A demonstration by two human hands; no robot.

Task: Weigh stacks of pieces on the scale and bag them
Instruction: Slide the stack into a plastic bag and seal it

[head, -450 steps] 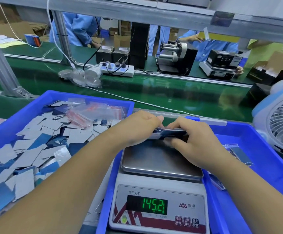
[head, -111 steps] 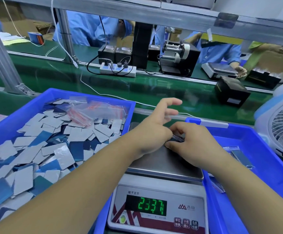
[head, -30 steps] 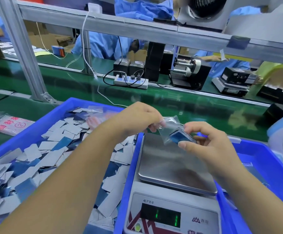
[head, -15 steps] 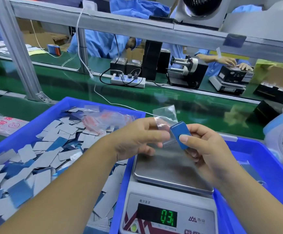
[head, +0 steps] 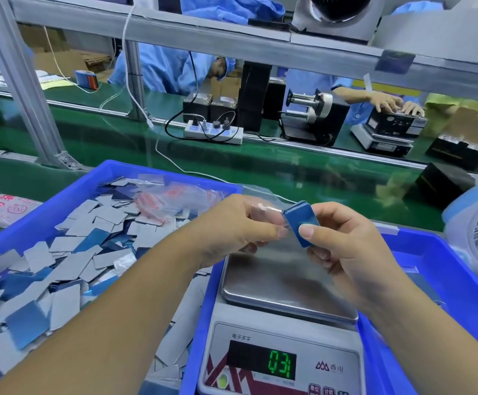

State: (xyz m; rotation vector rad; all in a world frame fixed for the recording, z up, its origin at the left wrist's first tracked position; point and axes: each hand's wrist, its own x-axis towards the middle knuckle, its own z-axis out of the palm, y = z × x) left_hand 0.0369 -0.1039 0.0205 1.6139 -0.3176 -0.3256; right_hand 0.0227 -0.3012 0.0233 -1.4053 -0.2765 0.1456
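**Q:** Risk first: what is threatening to go wrong?

**A:** Right hand point(head: 343, 246) is pinching a thin blue rectangular stack of pieces point(head: 302, 223) between thumb and fingers, while the left hand point(head: 240, 226) is gripping a small clear plastic bag point(head: 266, 210) just at nine o'clock of it. I judge the bagging step is underway. The film is looking limp and glossy, so its mouth may be collapsing before the stack's corner is entering. The pieces are looking smooth and flat; a loosening pinch could be fanning them out and dropping some.

**Q:** Dropping where?

**A:** Probably onto the brushed steel pan of the digital scale point(head: 286, 283), sitting directly below at six o'clock, or into the blue plastic tray point(head: 445, 269) surrounding it.

**Q:** And the other stock?

**A:** Loose grey and blue card-like pieces point(head: 69, 252) are lying jumbled in a second blue plastic bin point(head: 32, 223) at nine o'clock, with spare red-printed clear bags point(head: 175, 201) on top. A stray piece falling there would be disappearing among them, and the count would be going short.
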